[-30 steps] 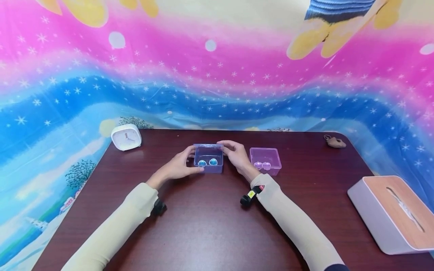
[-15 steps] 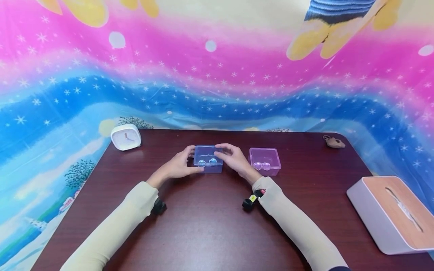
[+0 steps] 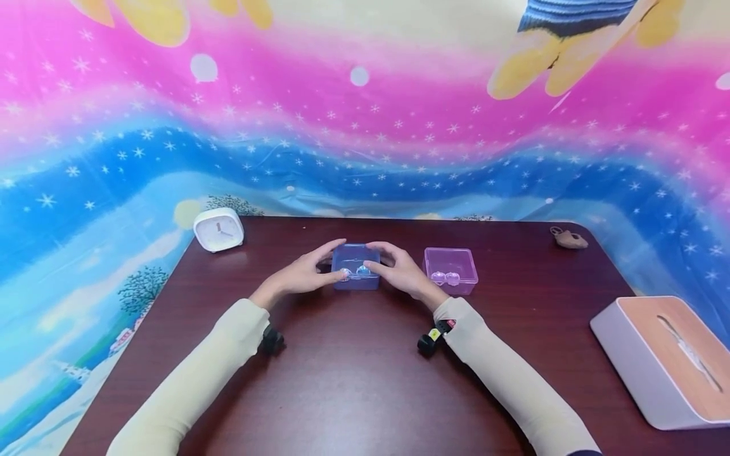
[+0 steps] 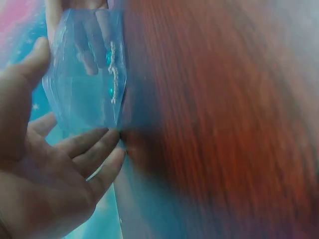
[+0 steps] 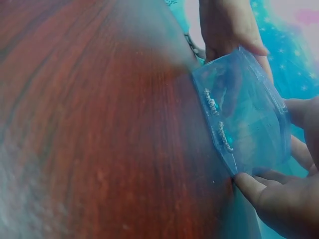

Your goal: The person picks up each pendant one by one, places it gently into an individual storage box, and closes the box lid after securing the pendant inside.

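Observation:
A see-through blue plastic box (image 3: pixel 356 258) stands on the table between my two hands, its lid down. Inside lie two round blue pieces with sparkly silvery rims (image 5: pixel 225 137). My left hand (image 3: pixel 298 273) holds the box's left side, thumb at the front and forefinger at the back corner of the lid. On the other side my right hand (image 3: pixel 406 273) grips the box, its thumb near the front lid edge and its fingers at the back. Just right of that hand a see-through pink box (image 3: pixel 456 259) stands with its lid down, holding two round pinkish pieces (image 3: pixel 445 277).
A white clock (image 3: pixel 219 230) stands at the table's back left corner. At the back right lies a small brown object with a loop (image 3: pixel 569 239). A tissue box with a wood-look top (image 3: pixel 644 354) is at the right. A printed cloth (image 3: pixel 365 145) hangs behind the table (image 3: pixel 353 380).
The blue box's lid has come down from raised to flat. My right thumb has moved to the front lid edge, and my left forefinger has risen onto the lid's back corner.

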A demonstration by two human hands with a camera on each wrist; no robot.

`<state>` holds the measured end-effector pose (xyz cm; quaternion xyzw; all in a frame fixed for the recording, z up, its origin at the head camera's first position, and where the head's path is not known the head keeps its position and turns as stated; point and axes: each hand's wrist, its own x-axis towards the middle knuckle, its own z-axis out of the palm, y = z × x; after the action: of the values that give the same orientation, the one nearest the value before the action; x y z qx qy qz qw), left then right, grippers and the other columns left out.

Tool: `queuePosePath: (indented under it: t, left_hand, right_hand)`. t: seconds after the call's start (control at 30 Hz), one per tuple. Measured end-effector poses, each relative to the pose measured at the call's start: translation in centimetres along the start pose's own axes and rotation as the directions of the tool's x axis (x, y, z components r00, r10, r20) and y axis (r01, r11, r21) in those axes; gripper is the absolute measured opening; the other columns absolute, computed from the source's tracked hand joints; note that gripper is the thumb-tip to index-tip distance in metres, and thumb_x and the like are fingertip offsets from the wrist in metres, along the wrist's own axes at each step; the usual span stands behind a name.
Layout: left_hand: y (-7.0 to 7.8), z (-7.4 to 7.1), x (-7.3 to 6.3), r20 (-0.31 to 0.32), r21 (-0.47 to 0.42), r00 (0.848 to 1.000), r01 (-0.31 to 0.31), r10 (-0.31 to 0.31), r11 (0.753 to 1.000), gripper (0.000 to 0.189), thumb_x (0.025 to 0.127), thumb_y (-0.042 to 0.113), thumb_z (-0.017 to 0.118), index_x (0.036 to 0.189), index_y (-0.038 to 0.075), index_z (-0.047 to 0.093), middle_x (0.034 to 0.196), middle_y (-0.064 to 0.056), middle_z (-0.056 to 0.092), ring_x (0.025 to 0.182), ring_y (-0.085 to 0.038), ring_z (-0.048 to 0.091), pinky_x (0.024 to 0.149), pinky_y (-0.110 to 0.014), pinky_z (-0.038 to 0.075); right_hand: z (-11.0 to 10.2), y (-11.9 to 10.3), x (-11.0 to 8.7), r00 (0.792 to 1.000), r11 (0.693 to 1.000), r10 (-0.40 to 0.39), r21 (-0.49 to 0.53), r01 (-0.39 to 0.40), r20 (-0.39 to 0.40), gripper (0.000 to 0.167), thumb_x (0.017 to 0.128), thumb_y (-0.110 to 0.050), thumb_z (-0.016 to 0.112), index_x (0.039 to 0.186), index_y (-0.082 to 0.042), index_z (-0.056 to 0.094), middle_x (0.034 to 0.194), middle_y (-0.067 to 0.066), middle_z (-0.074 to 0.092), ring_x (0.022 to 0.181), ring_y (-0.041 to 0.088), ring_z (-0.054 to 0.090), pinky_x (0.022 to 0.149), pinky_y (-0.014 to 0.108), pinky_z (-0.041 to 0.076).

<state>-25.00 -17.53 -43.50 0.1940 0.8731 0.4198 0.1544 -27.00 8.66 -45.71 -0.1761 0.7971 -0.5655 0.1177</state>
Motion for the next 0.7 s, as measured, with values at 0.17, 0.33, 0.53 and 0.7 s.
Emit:
queuePosePath:
  t: [0.17,0.33,0.53,0.7]
  left_hand:
    - [0.01,-0.36,-0.18,0.034,-0.019,0.999,0.025,-0.025,1.000,0.078,0.101,0.047,0.062,0.164,0.026,0.022,0.163,-0.014,0.039,0.152,-0.037,0.038,0.120,-0.061,0.034]
    - [0.21,-0.45,-0.24,0.046,-0.027,0.999,0.028,-0.027,0.999,0.079,0.101,0.043,0.064,0.164,0.024,0.021,0.163,-0.014,0.039,0.152,-0.036,0.038,0.120,-0.061,0.034]
    - [0.25,-0.38,-0.18,0.067,-0.064,0.996,0.055,-0.051,0.996,0.080,0.100,0.044,0.064,0.164,0.029,0.019,0.165,-0.013,0.035,0.154,-0.036,0.034,0.121,-0.061,0.032]
    - [0.12,-0.25,-0.01,0.085,-0.082,0.992,0.097,-0.090,0.992,0.083,0.098,0.051,0.065,0.163,0.037,0.017,0.167,-0.009,0.032,0.156,-0.033,0.029,0.123,-0.061,0.027]
  right_hand:
    - [0.07,0.00,0.09,1.000,1.000,0.008,0.010,-0.008,0.021,0.049,0.099,-0.025,0.069,0.145,-0.017,0.055,0.153,0.012,0.051,0.147,0.033,0.047,0.118,0.047,0.042]
    - [0.04,0.09,0.01,0.998,0.999,0.033,0.040,-0.036,0.060,0.053,0.099,-0.029,0.069,0.148,-0.021,0.050,0.157,0.011,0.046,0.149,0.032,0.045,0.117,0.047,0.043]
    - [-0.10,0.18,-0.06,0.995,0.999,0.017,0.050,-0.022,0.095,0.056,0.100,-0.028,0.068,0.151,-0.020,0.046,0.159,0.011,0.042,0.151,0.032,0.041,0.117,0.047,0.043]
    - [-0.14,0.36,-0.11,0.995,1.000,-0.009,0.029,0.006,0.101,0.056,0.101,-0.027,0.067,0.151,-0.018,0.044,0.159,0.012,0.042,0.152,0.033,0.039,0.117,0.049,0.042]
